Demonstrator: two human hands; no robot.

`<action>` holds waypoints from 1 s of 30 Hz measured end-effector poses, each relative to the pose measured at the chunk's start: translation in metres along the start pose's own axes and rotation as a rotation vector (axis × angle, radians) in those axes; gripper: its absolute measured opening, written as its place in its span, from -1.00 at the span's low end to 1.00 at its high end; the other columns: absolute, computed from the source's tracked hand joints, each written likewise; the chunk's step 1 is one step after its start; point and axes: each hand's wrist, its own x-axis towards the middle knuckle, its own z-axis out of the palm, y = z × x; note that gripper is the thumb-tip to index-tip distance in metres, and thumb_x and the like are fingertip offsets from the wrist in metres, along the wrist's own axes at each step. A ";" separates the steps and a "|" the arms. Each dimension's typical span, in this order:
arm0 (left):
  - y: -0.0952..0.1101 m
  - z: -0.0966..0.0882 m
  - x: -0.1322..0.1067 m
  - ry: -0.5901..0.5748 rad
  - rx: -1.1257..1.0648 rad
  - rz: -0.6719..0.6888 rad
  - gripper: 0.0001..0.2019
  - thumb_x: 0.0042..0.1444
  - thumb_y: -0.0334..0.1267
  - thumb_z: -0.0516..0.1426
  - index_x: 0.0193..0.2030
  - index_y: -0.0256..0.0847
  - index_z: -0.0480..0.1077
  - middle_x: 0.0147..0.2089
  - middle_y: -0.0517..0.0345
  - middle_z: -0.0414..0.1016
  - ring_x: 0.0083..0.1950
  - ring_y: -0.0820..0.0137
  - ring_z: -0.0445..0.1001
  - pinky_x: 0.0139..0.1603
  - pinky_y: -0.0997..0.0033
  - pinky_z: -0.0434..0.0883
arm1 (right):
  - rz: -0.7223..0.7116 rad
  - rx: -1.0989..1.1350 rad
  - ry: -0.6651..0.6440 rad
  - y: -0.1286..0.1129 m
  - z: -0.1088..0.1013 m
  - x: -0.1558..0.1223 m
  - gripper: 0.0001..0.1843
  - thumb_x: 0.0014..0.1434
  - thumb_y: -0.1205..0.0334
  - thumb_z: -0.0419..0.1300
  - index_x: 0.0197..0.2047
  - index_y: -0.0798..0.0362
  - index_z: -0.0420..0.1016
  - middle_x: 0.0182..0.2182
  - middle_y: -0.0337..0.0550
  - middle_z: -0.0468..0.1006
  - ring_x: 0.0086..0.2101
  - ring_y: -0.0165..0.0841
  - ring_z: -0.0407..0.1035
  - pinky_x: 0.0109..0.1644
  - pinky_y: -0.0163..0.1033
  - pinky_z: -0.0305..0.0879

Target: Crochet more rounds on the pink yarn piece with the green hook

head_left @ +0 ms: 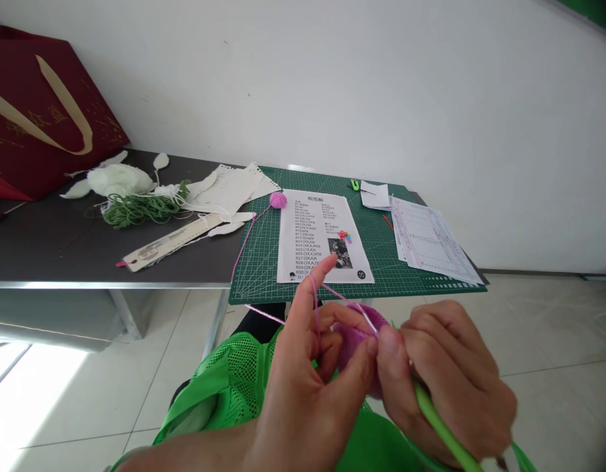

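Note:
My left hand (307,373) pinches a pink crocheted piece (349,344) between thumb and fingers, its index finger raised with pink yarn (315,308) looped around it. In my right hand (445,373) is a crochet hook (438,416) with a green handle, gripped in a closed fist. The hook's metal tip meets the upper edge of the pink piece, close to the left thumb. Part of the piece is hidden behind my fingers. From the left hand the yarn runs over the mat's edge to a small pink yarn ball (278,200).
A printed pattern sheet (313,229) lies on the green cutting mat (258,255), with small coloured markers (344,235) on it. Chart papers (431,239) sit at the right. Leftward are green yarn (140,206), white crocheted pieces (119,178), a ruler-like strip (172,241) and a red bag (42,111).

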 end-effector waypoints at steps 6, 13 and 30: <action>0.003 -0.003 0.007 -0.025 -0.122 -0.087 -0.04 0.04 -0.37 0.41 0.49 -0.06 0.01 -0.36 0.32 0.44 -0.51 0.58 0.07 -0.48 0.55 0.11 | -0.047 0.018 0.036 0.017 0.009 -0.016 -0.83 0.30 0.47 0.12 -0.36 0.15 0.40 -0.55 -0.21 0.36 -0.47 -0.39 0.21 -0.46 -0.19 0.24; 0.019 -0.030 0.013 -0.341 -0.190 -0.211 -0.24 0.10 -0.36 0.41 0.39 -0.07 0.22 -0.35 0.29 0.47 -0.52 0.65 0.07 -0.41 0.54 0.08 | -0.117 0.147 -0.057 0.013 -0.018 0.001 -0.81 0.19 0.56 0.15 -0.43 0.17 0.43 -0.57 -0.27 0.44 -0.50 -0.49 0.26 -0.42 -0.25 0.34; 0.023 -0.031 0.013 -0.486 -0.273 -0.338 -0.33 0.05 -0.45 0.42 0.29 -0.08 0.36 -0.27 0.23 0.54 -0.58 0.74 0.08 -0.56 0.67 0.02 | 0.304 0.129 -0.097 -0.006 -0.038 -0.006 -0.53 0.45 0.05 0.05 -0.51 -0.01 0.35 -0.73 -0.37 0.25 -0.63 -0.50 0.11 -0.44 -0.19 0.24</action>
